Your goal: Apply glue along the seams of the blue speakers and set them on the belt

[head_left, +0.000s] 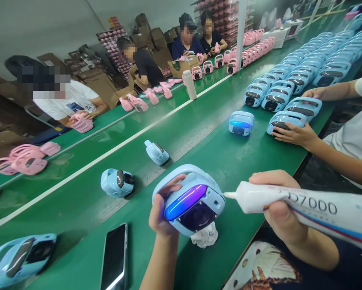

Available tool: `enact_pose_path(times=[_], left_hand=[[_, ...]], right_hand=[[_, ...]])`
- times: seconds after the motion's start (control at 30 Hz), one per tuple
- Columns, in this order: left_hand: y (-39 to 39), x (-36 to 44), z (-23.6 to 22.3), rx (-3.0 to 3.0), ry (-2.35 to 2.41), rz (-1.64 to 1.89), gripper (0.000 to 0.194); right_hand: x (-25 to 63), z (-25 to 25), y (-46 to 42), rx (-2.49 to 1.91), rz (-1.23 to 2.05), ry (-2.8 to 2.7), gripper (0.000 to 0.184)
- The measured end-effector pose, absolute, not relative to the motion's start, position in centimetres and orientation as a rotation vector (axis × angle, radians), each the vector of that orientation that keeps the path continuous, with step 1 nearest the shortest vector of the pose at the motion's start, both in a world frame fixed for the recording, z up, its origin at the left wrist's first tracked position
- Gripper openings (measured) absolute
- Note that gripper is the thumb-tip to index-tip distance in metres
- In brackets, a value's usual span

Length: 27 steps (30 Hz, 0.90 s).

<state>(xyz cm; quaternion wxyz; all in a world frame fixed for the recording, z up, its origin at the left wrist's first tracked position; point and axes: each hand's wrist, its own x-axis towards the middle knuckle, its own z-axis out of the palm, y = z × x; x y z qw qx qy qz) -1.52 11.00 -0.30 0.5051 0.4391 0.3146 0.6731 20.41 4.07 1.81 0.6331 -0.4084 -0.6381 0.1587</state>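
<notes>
The left hand (164,209) cradles a blue unit (195,205) from below, its fingers (171,186) curled closed around the near edge, with a lit purple-blue strip and dark lens tilted up. The right hand (274,201) is closed around a white tube (316,211) printed "7000", its far end cut off by the frame. The tube's thin nozzle (229,195) sits right at the unit's rim, though whether they touch is hard to tell. A crumpled tissue (204,236) sticks out below the unit, partly hidden by it. On the green table (78,225) lie a phone (114,257) and a second blue unit (20,259), both cut off by the lower edge. Across the table, a co-worker's hands (295,135) rest on another unit (285,123) at the front of a long row. Farther off, a cardboard box (183,66) stands open among pink units (207,67), its contents out of sight.
</notes>
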Motion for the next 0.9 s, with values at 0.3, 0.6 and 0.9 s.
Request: enact_pose_path(times=[0.3,0.6,0.9], left_hand=[[10.3,-1.7,-0.1,0.991,0.747,1.62,0.041],[10.0,-1.3,0.5,1.069,0.753,1.627,0.039],[9.9,-1.3,0.5,1.056,0.701,1.606,0.04]], right_hand=[[18.1,2.5,3.9,-0.817,0.299,-1.397,0.03],[19.1,3.5,4.2,-0.835,0.249,-1.522,0.032],[18.6,2.6,3.5,-0.777,0.283,-1.443,0.034]])
